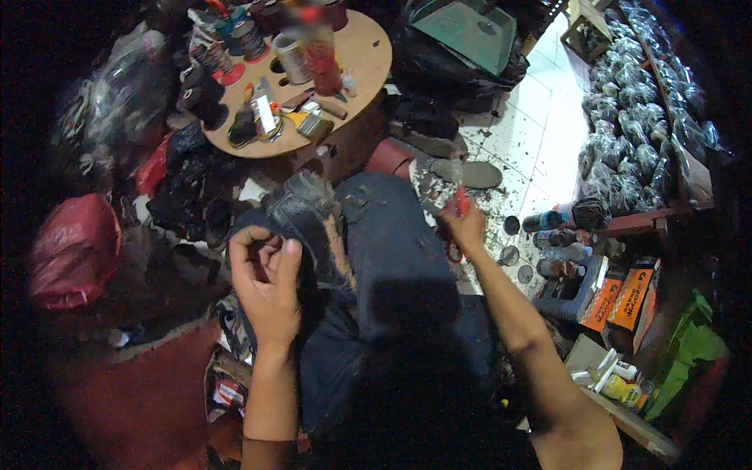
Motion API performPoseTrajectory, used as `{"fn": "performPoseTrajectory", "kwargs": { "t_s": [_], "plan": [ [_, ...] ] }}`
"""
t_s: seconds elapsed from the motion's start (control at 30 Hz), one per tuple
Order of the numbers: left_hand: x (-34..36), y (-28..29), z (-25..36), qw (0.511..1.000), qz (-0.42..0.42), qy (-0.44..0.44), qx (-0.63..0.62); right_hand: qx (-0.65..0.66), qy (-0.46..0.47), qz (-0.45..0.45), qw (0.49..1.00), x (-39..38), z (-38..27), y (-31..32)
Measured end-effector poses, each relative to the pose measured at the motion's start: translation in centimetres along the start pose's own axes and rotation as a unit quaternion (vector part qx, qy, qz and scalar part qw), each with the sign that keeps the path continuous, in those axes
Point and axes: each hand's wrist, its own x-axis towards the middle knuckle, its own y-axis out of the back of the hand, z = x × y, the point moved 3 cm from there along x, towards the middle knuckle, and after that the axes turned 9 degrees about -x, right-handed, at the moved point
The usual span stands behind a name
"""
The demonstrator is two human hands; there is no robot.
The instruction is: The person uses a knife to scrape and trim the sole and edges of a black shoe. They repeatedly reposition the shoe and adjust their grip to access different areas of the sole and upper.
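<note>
On my lap lies a dark shoe [301,210] with a dark mesh-like upper and a tan strip along its edge. My left hand [266,282] is beside it, fingers curled in toward the thumb; anything between the fingertips is too small to make out. Out to the right, beyond my knee, my right hand [464,229] is closed around a red-handled tool [461,201]. The tool's upper part is blurred, so its exact kind does not show. Dark trousers [399,235] cover my legs under the shoe.
A round wooden table [364,59] ahead carries thread spools [291,59], a red bottle [323,69] and hand tools. A sole [467,174] lies on the littered tiled floor. Bagged goods [623,141], bottles [560,268] and orange boxes [619,298] stand at right; a red bag [77,251] at left.
</note>
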Motion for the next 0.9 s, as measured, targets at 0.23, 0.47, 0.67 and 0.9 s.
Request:
{"fn": "performPoseTrajectory", "kwargs": {
  "t_s": [0.23,0.47,0.67,0.9],
  "plan": [
    [0.4,-1.1,-0.7,0.99,-0.084,0.111,0.003,-0.135,0.087,-0.123,0.979,0.7,4.5,-10.0],
    [2.2,-0.6,-1.9,0.975,-0.134,0.164,-0.064,-0.111,-0.003,-0.064,0.992,2.6,6.5,-9.3],
    [2.5,-0.9,-2.3,0.969,-0.119,0.185,-0.111,-0.116,0.053,-0.095,0.987,4.0,8.2,-9.5],
    [2.5,-1.3,-2.5,0.969,-0.109,0.185,-0.125,-0.067,0.09,-0.121,0.986,2.7,7.8,-12.6]
  ]
}}
